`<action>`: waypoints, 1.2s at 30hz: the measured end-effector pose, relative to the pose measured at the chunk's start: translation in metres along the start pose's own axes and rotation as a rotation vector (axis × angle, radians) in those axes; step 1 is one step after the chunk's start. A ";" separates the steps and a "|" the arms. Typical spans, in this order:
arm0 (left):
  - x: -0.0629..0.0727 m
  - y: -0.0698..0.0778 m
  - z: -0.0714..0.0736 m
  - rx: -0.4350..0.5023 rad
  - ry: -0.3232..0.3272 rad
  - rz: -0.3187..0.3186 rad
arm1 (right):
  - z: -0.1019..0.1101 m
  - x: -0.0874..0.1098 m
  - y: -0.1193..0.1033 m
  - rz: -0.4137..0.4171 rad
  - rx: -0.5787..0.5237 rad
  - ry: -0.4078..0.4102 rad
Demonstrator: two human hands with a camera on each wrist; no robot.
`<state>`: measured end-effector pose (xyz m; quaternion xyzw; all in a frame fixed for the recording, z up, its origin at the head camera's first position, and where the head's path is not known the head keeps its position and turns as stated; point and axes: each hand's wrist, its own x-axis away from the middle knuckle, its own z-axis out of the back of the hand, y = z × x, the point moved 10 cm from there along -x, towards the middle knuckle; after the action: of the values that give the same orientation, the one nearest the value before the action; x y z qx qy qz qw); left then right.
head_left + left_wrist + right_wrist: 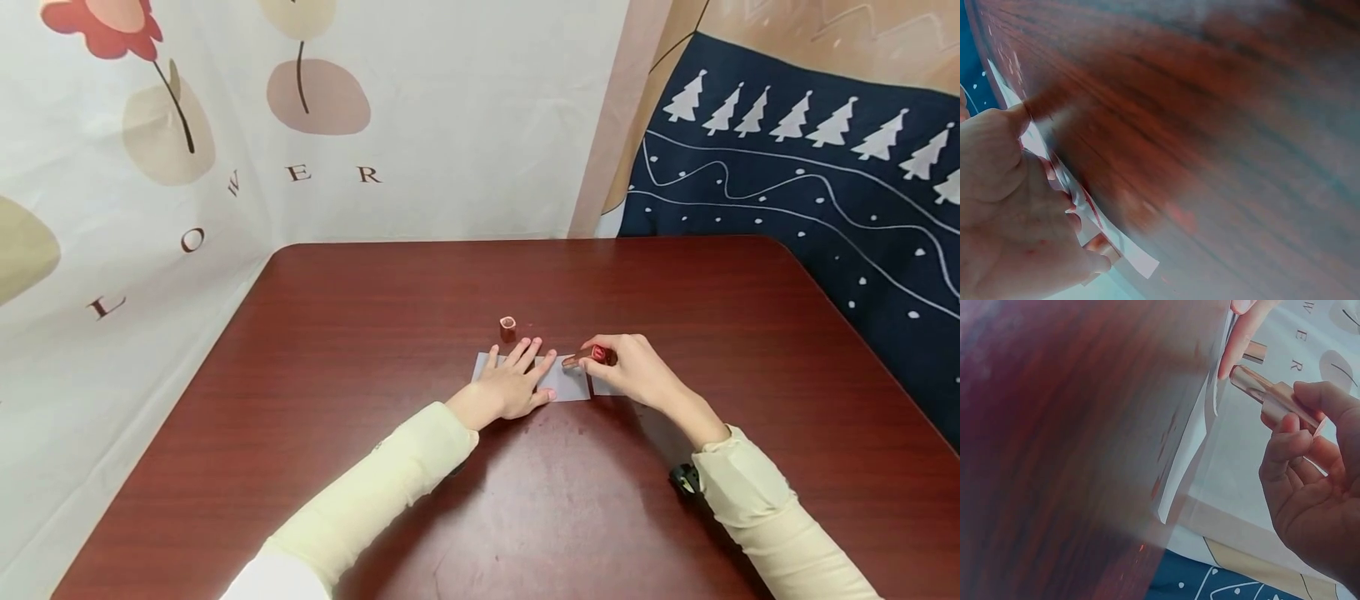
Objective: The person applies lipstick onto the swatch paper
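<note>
Lipstick tube (1275, 399) pinched in right hand (637, 367), left hand (510, 388) spread on paper (567, 385), table's far edge (420, 247) well apart

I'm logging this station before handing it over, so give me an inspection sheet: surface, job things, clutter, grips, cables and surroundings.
Surface: glossy reddish-brown table.
Job things: pale paper; shiny tube held over it; small cylinder standing upright behind.
Clutter: nothing seen.
Grips: left grip spread on the paper; right grip pinching the tube.
Cables: nothing seen.
Surroundings: white flower-print backdrop; dark blue tree-print cloth.
</note>
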<state>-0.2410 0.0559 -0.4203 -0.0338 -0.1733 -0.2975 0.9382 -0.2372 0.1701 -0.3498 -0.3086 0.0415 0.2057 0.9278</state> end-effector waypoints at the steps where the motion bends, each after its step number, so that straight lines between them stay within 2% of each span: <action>1: 0.001 0.000 0.001 0.009 0.003 -0.001 | 0.000 0.000 0.000 0.002 0.000 0.003; 5: 0.002 0.000 0.003 0.019 0.012 -0.004 | 0.001 -0.001 -0.002 0.012 0.004 0.012; 11: 0.004 -0.002 0.000 -0.016 0.005 0.007 | -0.005 -0.001 -0.006 0.036 0.011 -0.007; 18: 0.002 -0.004 -0.003 0.024 -0.004 0.017 | -0.004 -0.002 -0.006 0.048 0.022 0.003; 27: 0.001 -0.004 -0.003 0.029 -0.015 0.016 | -0.002 -0.007 -0.004 0.057 0.043 0.035; 36: 0.001 -0.004 -0.004 0.015 -0.007 0.017 | -0.005 -0.014 -0.001 0.014 0.067 0.046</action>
<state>-0.2417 0.0515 -0.4239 -0.0295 -0.1786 -0.2880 0.9404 -0.2492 0.1619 -0.3506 -0.2814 0.0718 0.2036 0.9350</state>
